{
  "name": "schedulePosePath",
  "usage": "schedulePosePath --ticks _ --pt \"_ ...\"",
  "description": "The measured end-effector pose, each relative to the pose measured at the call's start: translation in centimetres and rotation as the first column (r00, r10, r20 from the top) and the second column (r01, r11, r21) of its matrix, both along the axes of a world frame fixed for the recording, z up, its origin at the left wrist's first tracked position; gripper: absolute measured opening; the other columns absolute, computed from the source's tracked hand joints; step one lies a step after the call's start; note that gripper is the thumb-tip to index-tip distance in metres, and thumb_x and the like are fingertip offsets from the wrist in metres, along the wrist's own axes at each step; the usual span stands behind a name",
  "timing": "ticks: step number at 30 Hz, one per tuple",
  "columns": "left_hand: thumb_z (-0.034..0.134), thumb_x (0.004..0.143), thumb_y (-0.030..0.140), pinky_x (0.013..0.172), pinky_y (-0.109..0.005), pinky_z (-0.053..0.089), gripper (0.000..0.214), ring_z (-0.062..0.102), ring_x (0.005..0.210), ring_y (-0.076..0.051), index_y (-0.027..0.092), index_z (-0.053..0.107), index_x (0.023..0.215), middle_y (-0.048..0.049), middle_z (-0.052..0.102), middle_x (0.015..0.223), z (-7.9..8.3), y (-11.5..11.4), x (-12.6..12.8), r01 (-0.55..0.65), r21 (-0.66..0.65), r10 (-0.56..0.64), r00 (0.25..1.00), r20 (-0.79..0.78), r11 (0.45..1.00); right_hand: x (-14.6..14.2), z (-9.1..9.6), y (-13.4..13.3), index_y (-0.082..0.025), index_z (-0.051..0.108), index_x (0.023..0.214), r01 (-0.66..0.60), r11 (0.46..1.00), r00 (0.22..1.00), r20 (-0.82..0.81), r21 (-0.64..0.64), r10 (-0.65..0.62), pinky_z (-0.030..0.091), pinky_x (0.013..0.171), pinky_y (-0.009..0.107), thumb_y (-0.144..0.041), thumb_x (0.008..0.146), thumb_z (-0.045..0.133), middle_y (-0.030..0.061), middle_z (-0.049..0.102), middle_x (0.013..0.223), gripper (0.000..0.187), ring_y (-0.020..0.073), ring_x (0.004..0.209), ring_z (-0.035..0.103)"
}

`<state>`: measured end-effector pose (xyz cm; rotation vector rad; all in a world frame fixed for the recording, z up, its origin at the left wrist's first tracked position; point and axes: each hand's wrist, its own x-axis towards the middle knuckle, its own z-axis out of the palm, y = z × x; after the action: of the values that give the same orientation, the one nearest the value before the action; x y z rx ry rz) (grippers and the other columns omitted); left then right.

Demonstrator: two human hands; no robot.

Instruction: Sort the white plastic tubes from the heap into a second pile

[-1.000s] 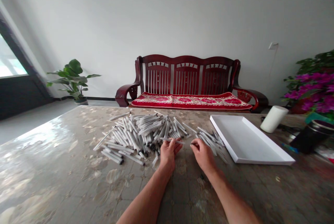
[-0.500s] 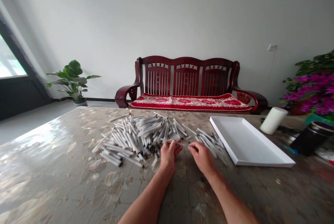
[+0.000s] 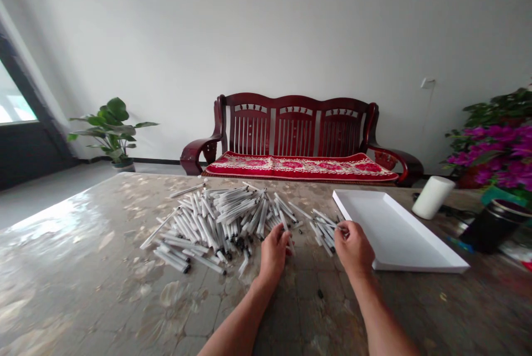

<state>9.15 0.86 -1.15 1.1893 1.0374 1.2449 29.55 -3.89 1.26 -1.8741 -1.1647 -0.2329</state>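
A large heap of white translucent pens point(image 3: 208, 217), many with black ends, covers the table left of my hands. My left hand point(image 3: 273, 253) is closed around one pen point(image 3: 290, 241), held tilted beside the heap's right edge. At the smaller pen pile point(image 3: 322, 231), my right hand point(image 3: 354, 248) is pinched on a slim pen, with most of its length hidden by the fingers. A small black piece point(image 3: 320, 293) lies on the table between my forearms.
Right of my right hand lies a shallow white box lid point(image 3: 405, 228). Beyond it stand a white roll point(image 3: 433, 197), a black cup point(image 3: 496, 228) and purple flowers point(image 3: 499, 148). A red wooden bench point(image 3: 297, 129) is behind the patterned table point(image 3: 166, 311).
My right hand has moved right, away from my left hand, onto the smaller pile. The pen in my left hand has turned from nearly level to steep. The view has tipped slightly upward.
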Motion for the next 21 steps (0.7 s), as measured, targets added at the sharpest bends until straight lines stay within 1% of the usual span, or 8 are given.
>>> schedulePosePath --ticks 4,6,8,10,13,16,18,21 --pt "0.06 0.081 0.025 0.062 -0.026 0.054 0.038 0.069 0.077 -0.018 0.017 0.069 0.117 -0.0089 0.074 0.101 -0.1 -0.4 0.7 0.068 0.029 -0.062 0.983 -0.172 0.997 -0.5 -0.2 -0.1 -0.021 0.066 0.089 -0.054 0.999 0.989 0.14 -0.003 0.053 0.044 0.074 0.034 -0.03 0.08 0.049 0.0078 0.07 0.088 0.021 0.0243 0.085 0.062" --pt "0.059 0.082 0.024 0.068 -0.027 0.053 0.028 0.068 0.08 -0.018 0.018 0.073 0.106 -0.0085 0.074 0.102 0.5 -1.0 0.5 0.079 0.143 -0.033 0.953 -0.3 0.987 -1.0 -0.3 0.0 -0.02 0.068 0.09 -0.176 0.984 0.965 0.199 0.0 0.172 0.045 0.082 0.036 -0.028 0.082 0.05 0.0086 0.07 0.091 0.021 0.0249 0.09 0.061" --pt "0.061 0.085 0.028 0.074 -0.026 0.051 0.019 0.066 0.079 -0.018 0.019 0.076 0.09 -0.0053 0.074 0.09 1.4 -2.0 0.2 0.191 0.273 -0.063 0.906 -0.418 0.943 -1.8 -0.3 0.1 -0.021 0.071 0.098 -0.351 0.936 0.907 0.237 -0.032 0.348 0.045 0.092 0.038 -0.026 0.085 0.051 0.0085 0.072 0.101 0.024 0.0246 0.099 0.061" --pt "0.06 0.088 0.035 0.071 -0.024 0.049 0.025 0.066 0.074 -0.016 0.018 0.078 0.082 -0.0032 0.074 0.079 2.1 -3.3 -0.1 0.427 0.273 -0.267 0.84 -0.472 0.862 -2.7 -0.4 0.3 -0.024 0.073 0.104 -0.504 0.855 0.819 0.249 -0.117 0.517 0.042 0.101 0.04 -0.024 0.085 0.053 0.0059 0.072 0.113 0.027 0.0243 0.111 0.059" --pt "0.067 0.085 0.036 0.068 -0.022 0.047 0.02 0.066 0.069 -0.015 0.021 0.081 0.085 -0.0003 0.077 0.077 2.3 -5.2 0.0 0.743 0.201 -0.519 0.608 -0.601 0.639 -3.5 -0.9 0.6 -0.029 0.076 0.099 -0.567 0.773 0.745 0.225 -0.283 0.628 0.038 0.108 0.045 -0.021 0.081 0.06 0.001 0.072 0.119 0.026 0.027 0.124 0.053" --pt "0.072 0.082 0.03 0.076 -0.022 0.048 0.012 0.07 0.079 -0.017 0.03 0.081 0.09 0.0021 0.079 0.084 1.8 -5.9 0.2 0.821 0.24 -0.485 0.513 -0.708 0.518 -3.2 -1.7 0.8 -0.029 0.077 0.1 -0.501 0.797 0.787 0.205 -0.337 0.582 0.038 0.109 0.048 -0.018 0.081 0.061 0.0014 0.074 0.117 0.027 0.0286 0.123 0.054" --pt "0.067 0.085 0.025 0.082 -0.024 0.048 0.017 0.07 0.084 -0.018 0.033 0.08 0.091 0.0023 0.079 0.087 1.5 -5.7 0.3 0.807 0.311 -0.405 0.537 -0.74 0.502 -2.6 -2.0 1.0 -0.028 0.078 0.1 -0.445 0.834 0.824 0.216 -0.325 0.524 0.039 0.108 0.049 -0.016 0.082 0.06 0.003 0.074 0.116 0.028 0.0293 0.122 0.055" --pt "0.062 0.087 0.019 0.087 -0.028 0.049 0.023 0.07 0.088 -0.02 0.032 0.079 0.097 -0.0014 0.079 0.092 1.4 -4.6 0.3 0.757 0.377 -0.27 0.575 -0.773 0.534 -1.8 -2.2 1.1 -0.027 0.078 0.095 -0.39 0.873 0.854 0.238 -0.293 0.462 0.039 0.108 0.05 -0.016 0.082 0.06 0.004 0.074 0.114 0.025 0.0306 0.121 0.055"
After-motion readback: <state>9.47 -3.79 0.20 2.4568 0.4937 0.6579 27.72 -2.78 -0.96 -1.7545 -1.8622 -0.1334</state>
